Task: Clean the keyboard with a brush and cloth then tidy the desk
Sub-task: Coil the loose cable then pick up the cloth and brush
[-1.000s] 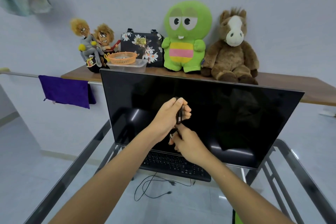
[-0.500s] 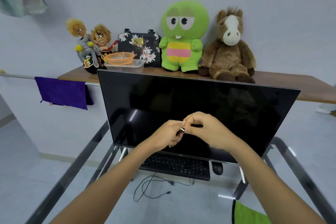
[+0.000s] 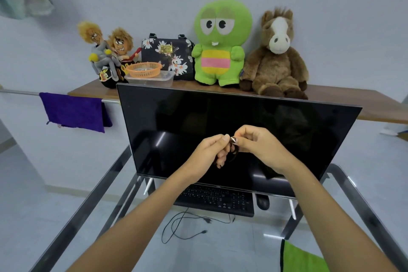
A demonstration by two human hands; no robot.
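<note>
I have both hands raised in front of the dark monitor [image 3: 238, 139], meeting near its middle. My left hand [image 3: 207, 152] has its fingers [image 3: 220, 139] curled narrow, pinching a small dark object [image 3: 233, 140] with a pale tip; my right hand [image 3: 258, 143] pinches the same item from the other side, its fingertips touching it. What the object is I cannot tell; a dark loop hangs below it between the hands. The keyboard [image 3: 217, 202] lies on the glass surface [image 3: 110, 216] just below the monitor's lower edge, with a black mouse [image 3: 262, 202] just beside its right end. A thin black cable [image 3: 183, 225] trails below the keyboard. A green cloth [image 3: 300, 258] lies well below the monitor's right corner. Behind the monitor, a wooden shelf [image 3: 353, 99] carries plush toys, and a purple cloth [image 3: 72, 110] hangs on a rail to the monitor's left.
</note>
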